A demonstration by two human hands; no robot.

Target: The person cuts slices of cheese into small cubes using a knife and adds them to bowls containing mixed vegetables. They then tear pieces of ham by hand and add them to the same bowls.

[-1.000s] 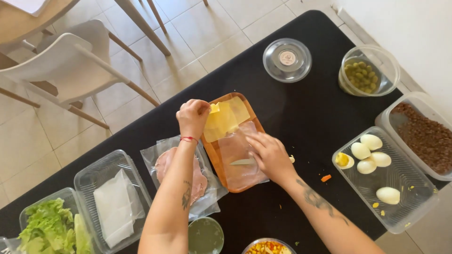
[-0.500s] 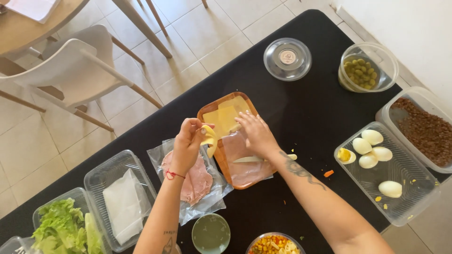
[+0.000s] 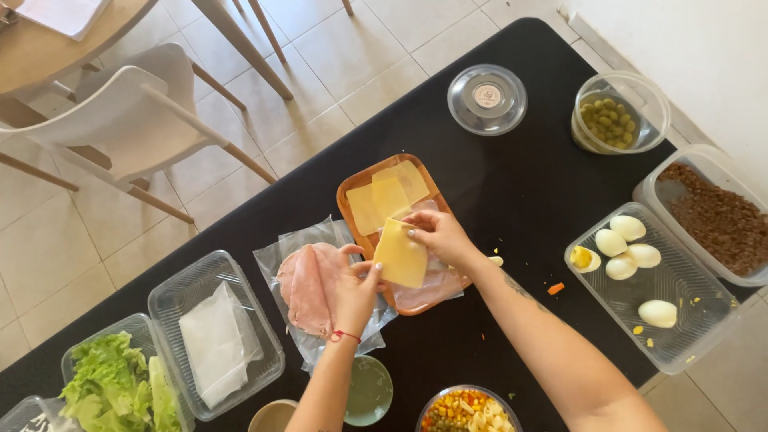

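Note:
A yellow cheese slice (image 3: pixel 402 254) is held over the wooden board (image 3: pixel 353 188) by both hands. My right hand (image 3: pixel 441 234) pinches its top edge and my left hand (image 3: pixel 354 286) grips its lower left corner. More cheese slices (image 3: pixel 387 194) lie on the far half of the board. Beneath the lifted slice, pale ham in clear film (image 3: pixel 424 290) covers the near half. An open plastic pack of ham slices (image 3: pixel 308 287) rests left of the board, under my left wrist.
On the black table (image 3: pixel 512 184): a tray of boiled eggs (image 3: pixel 640 272), a tub of brown mince (image 3: pixel 712 216), a bowl of olives (image 3: pixel 612 120), a round lid (image 3: pixel 486 98), a tray with white sheets (image 3: pixel 216 340), lettuce (image 3: pixel 112 384), a vegetable bowl (image 3: pixel 468 410). Chairs (image 3: pixel 136 120) stand beyond.
Both hands have come together over the board and lifted one cheese slice off it; earlier the left hand was at the cheese's far corner and the right lay on the ham.

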